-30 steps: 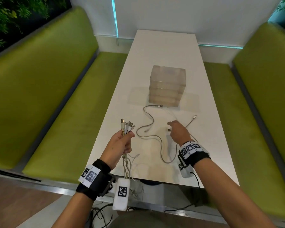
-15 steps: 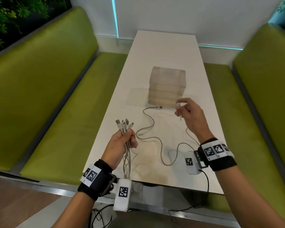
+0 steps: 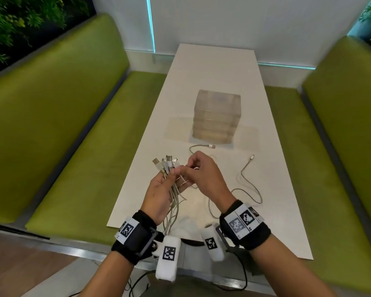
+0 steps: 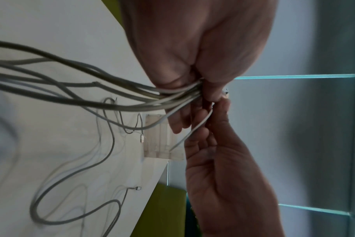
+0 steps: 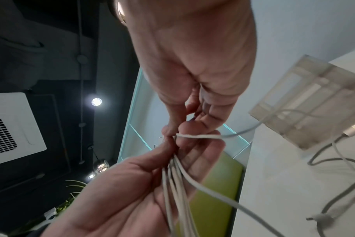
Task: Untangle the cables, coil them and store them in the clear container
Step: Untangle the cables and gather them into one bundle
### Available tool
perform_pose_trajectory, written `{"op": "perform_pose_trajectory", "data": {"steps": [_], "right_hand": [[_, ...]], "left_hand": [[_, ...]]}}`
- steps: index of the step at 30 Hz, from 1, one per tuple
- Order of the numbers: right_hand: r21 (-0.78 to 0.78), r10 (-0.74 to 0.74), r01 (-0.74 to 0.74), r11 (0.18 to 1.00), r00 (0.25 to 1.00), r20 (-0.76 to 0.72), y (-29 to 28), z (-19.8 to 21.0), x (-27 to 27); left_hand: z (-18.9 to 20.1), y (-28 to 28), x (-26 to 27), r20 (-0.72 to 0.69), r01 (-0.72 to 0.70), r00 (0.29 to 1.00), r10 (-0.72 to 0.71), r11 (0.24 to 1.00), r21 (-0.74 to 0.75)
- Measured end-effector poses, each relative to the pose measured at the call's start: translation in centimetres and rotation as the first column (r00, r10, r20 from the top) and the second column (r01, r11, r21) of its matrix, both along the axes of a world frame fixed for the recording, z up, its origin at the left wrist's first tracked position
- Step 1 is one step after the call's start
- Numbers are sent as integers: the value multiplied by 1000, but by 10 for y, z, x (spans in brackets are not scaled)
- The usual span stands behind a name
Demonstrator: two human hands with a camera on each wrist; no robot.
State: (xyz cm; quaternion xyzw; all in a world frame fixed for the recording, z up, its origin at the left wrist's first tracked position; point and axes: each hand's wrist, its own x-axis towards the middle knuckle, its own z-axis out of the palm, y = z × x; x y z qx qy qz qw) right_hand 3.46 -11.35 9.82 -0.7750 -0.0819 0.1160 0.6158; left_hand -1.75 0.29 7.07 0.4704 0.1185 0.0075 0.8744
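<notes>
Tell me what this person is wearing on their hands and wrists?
The left hand and right hand are bare, with no gloves and no sleeves. Each wrist carries a black band bearing white tags printed with black square codes. A white, rounded camera unit with a similar code hangs from each band, and thin black cables trail below.
</notes>
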Motion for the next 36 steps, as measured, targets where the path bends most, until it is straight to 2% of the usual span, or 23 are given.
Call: {"op": "perform_pose_trajectory", "data": {"steps": [2, 4, 6, 8, 10, 11, 13, 16, 19, 23, 26, 29, 30, 33, 36], "right_hand": [[90, 28, -21, 996, 997, -77, 2, -2, -1], [71, 126, -120, 990, 987, -95, 1, -2, 0], [-42, 284, -288, 957, 956, -74, -5, -4, 3], [-270, 416, -418, 867, 907, -67, -14, -11, 9], [-474, 495, -460, 751, 867, -57, -25, -24, 17], [-520, 505, -455, 723, 862, -51, -32, -31, 24], [-544, 427, -367, 755, 904, -18, -48, -45, 39], [-547, 222, -129, 827, 969, 105, -74, -56, 61], [-574, 101, 31, 818, 975, 197, -96, -62, 81], [-622, 18, 130, 772, 974, 226, -116, -63, 97], [-577, -31, 151, 803, 977, 212, -114, -52, 93], [-399, -5, 39, 916, 996, 87, -102, -30, 72], [-364, 42, -28, 931, 999, 30, -97, -23, 62], [-380, 228, -253, 890, 967, -110, -80, -19, 34], [-349, 319, -385, 854, 918, -234, -67, -32, 11]], "left_hand": [[-1, 2, -2, -1, 6, 1000, -6, 1000, -16], [0, 4, -2, -2, -1, 1000, 1, 999, -52], [1, 10, -2, -12, -36, 999, 35, 997, -67], [2, 18, 0, -13, -88, 996, 87, 990, -109], [4, 28, 3, 9, -157, 987, 161, 970, -188], [6, 33, 4, 18, -193, 979, 203, 954, -227], [12, 44, 5, 22, -258, 962, 274, 929, -265], [18, 58, 4, 29, -302, 946, 324, 910, -285], [19, 68, 2, 40, -308, 941, 336, 898, -314], [17, 74, 1, 55, -318, 935, 350, 897, -307], [15, 72, 1, 46, -310, 941, 335, 908, -281], [15, 66, 1, 46, -296, 948, 313, 928, -225], [15, 63, 1, 50, -285, 952, 301, 937, -202], [14, 52, 1, 49, -242, 966, 253, 957, -158], [16, 42, 1, 38, -215, 974, 223, 966, -141]]}}
